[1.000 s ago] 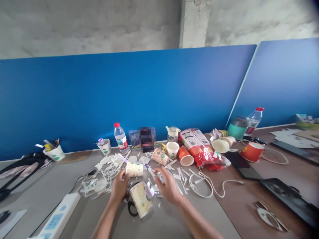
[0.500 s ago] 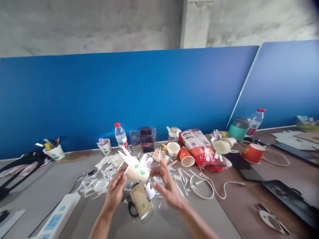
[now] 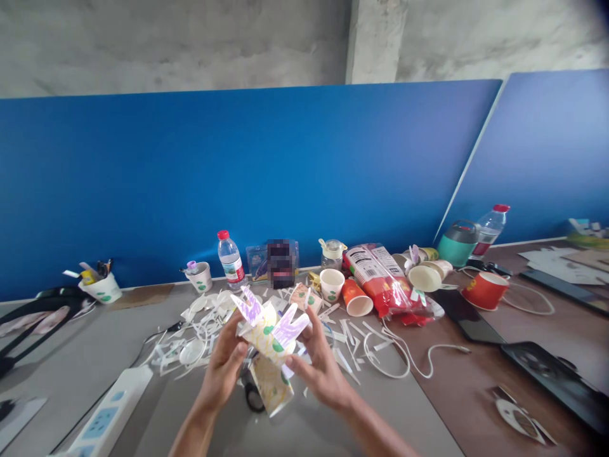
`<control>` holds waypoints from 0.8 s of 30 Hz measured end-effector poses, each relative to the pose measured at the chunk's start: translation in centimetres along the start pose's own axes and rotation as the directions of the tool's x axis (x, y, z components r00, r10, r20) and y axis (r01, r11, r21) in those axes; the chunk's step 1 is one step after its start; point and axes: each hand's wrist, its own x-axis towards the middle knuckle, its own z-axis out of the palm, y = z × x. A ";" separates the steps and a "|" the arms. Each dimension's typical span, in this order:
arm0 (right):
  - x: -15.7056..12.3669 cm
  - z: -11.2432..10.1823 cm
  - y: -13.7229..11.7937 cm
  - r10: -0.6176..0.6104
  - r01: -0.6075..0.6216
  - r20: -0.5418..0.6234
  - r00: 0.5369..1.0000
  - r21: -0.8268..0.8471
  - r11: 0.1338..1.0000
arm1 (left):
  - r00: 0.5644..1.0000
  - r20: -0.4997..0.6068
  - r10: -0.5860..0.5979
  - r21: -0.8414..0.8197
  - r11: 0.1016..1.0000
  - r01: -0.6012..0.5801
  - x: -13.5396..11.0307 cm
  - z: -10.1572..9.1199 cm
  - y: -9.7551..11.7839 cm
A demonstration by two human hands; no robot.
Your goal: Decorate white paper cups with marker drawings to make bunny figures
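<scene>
Two hands are kept close together over the near part of the grey table [image 3: 157, 425]. Below them, a second cup with yellow pattern [image 3: 272, 388] is lying on the table, tilted, and beside it a black ring-shaped handle [image 3: 249, 392] can be seen. At the left side, a white power strip [image 3: 111, 406] is placed.

Above this cup, the decorated paper cup [image 3: 261, 336] is held in the air, between both hands, lying on its side. The grip of the left hand [image 3: 222, 368] is closed around its left end. By the right hand [image 3: 323, 365], which was half a second ago spread and apart, the other end is now met with the thumb; its grip has become narrow on the cup, though the contact of its fingers is partly hidden. The cup has also been turned, so that the purple-coloured paper pieces [image 3: 291, 329] are now facing upward. By this, the cup appears to be supported from two sides and can be handled more steadily.

Behind the hands, white paper scraps [image 3: 352, 346] are scattered. Farther, an upright white cup [image 3: 332, 285], an orange cup [image 3: 356, 298] on its side and a red packet [image 3: 380, 279] are found, then the blue partition [image 3: 238, 178].
</scene>
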 end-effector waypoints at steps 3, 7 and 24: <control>0.3 0.2 0.1 0.005 0.000 -0.074 0.997 0.064 0.998 | 0.996 0.084 0.008 -0.064 0.998 -0.002 -0.3 1.3 0.3; 0.1 0.5 0.2 -0.007 0.013 -0.110 0.994 0.061 0.998 | 0.977 0.213 0.011 -0.072 0.997 0.005 -0.9 3.4 0.6; -1.0 0.7 0.4 -0.008 0.002 -0.142 0.990 -0.045 0.999 | 0.958 0.271 -0.097 -0.127 0.983 0.135 -1.8 4.4 1.4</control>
